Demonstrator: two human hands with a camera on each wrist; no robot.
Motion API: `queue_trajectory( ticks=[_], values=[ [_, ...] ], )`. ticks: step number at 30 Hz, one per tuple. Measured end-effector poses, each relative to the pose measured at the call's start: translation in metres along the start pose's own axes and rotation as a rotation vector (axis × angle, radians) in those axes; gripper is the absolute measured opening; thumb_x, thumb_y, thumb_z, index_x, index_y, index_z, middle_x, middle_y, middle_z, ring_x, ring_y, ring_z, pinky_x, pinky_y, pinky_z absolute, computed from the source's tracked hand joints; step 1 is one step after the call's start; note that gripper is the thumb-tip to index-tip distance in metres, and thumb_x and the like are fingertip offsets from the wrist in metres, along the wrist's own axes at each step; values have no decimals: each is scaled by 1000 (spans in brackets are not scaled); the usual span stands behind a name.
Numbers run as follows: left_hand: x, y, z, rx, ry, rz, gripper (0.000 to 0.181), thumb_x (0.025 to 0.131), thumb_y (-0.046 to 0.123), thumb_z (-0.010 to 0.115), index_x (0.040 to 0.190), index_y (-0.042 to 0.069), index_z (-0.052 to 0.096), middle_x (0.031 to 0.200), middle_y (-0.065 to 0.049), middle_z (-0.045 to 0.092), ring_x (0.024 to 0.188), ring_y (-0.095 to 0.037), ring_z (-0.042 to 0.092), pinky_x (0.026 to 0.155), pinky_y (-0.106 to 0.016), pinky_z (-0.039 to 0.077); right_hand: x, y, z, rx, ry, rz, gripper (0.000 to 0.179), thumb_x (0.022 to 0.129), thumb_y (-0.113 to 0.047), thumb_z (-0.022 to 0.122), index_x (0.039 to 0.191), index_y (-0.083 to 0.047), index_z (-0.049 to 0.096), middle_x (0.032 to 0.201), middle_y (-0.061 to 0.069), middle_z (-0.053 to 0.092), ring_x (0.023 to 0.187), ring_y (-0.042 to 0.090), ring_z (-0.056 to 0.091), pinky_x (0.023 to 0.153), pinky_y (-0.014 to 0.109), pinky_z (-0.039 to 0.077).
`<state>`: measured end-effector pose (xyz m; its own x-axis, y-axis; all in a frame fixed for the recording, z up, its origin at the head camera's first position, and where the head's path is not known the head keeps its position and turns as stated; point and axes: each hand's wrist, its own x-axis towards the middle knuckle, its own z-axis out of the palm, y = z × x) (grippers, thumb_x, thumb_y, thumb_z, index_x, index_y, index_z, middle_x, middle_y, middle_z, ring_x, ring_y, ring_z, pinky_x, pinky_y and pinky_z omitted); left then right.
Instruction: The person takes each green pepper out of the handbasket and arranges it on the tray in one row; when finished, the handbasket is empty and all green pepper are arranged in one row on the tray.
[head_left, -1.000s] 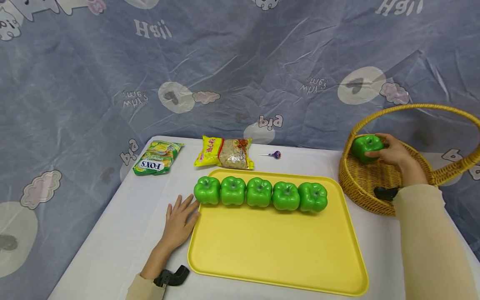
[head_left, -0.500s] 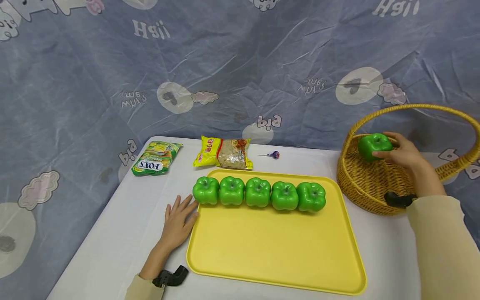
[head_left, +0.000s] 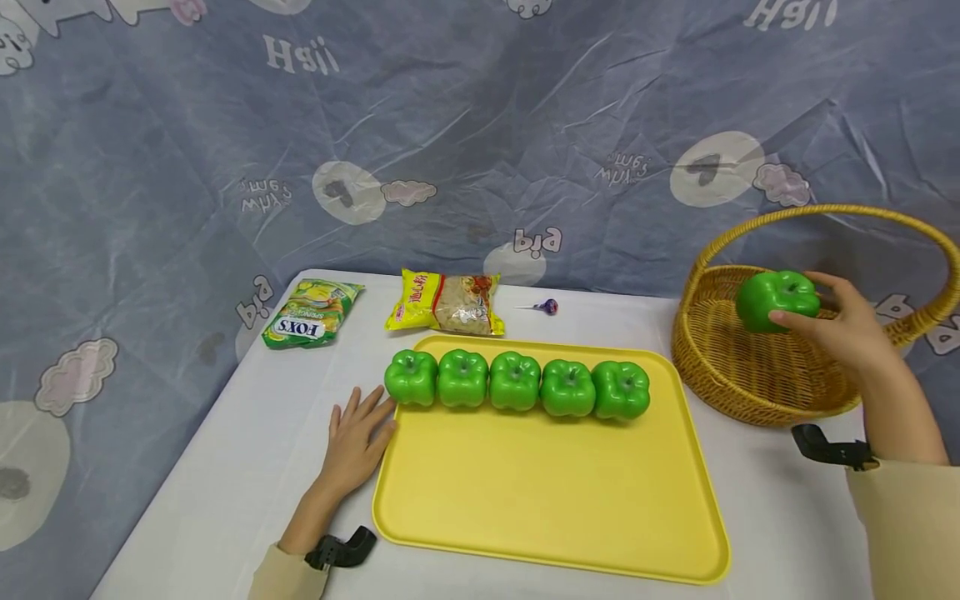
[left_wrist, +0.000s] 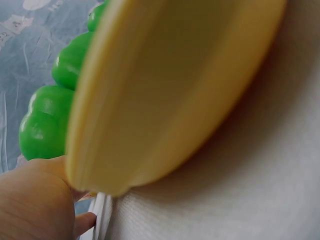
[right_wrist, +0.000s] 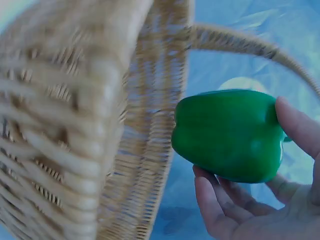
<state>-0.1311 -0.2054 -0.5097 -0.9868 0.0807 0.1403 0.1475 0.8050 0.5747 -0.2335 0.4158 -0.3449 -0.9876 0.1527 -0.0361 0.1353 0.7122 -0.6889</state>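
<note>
My right hand [head_left: 847, 325] grips a green bell pepper [head_left: 776, 302] over the wicker basket [head_left: 693, 367]. In the right wrist view the thumb and curled fingers hold the same bell pepper [right_wrist: 227, 135] beside the woven wall [right_wrist: 55, 130]. My left hand [head_left: 356, 446] lies flat with spread fingers at the left edge of the yellow tray [head_left: 555, 500]. Several more green peppers [head_left: 514, 381] stand in a row along the tray's far side. The tray rim [left_wrist: 80, 125] fills much of the left wrist view, with the left hand [left_wrist: 35, 200] beside it.
Behind the tray lie a green snack bag [head_left: 313, 312], a yellow noodle packet [head_left: 447, 302] and a lollipop [head_left: 550, 307]. The basket's tall handle [head_left: 825, 208] arches over its opening. A grey-blue printed cloth [head_left: 480, 125] hangs behind the white table [head_left: 225, 483].
My right hand has moved right and toward me, carrying the pepper up from the basket's left inner side. The left hand and the row of peppers stay in place.
</note>
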Motion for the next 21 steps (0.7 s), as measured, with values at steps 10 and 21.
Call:
queue_trajectory(
  ticks=[10, 21],
  values=[
    [2, 1, -1, -5, 2, 8, 44, 100, 30, 52, 142, 16, 53, 156, -13, 36, 149, -45, 13, 114, -69, -1, -67, -19, 14, 56, 207, 61, 81, 93, -38, 64, 156, -37, 13, 153, 21, 33, 117, 26, 48, 73, 23, 42],
    [1, 2, -1, -4, -10, -9, 45, 100, 31, 52, 142, 16, 52, 157, -13, 35, 149, -45, 12, 114, -69, -2, -114, -34, 67, 112, 118, -116, 84, 88, -18, 74, 155, -23, 24, 123, 3, 47, 82, -18, 47, 61, 7, 46]
  ],
)
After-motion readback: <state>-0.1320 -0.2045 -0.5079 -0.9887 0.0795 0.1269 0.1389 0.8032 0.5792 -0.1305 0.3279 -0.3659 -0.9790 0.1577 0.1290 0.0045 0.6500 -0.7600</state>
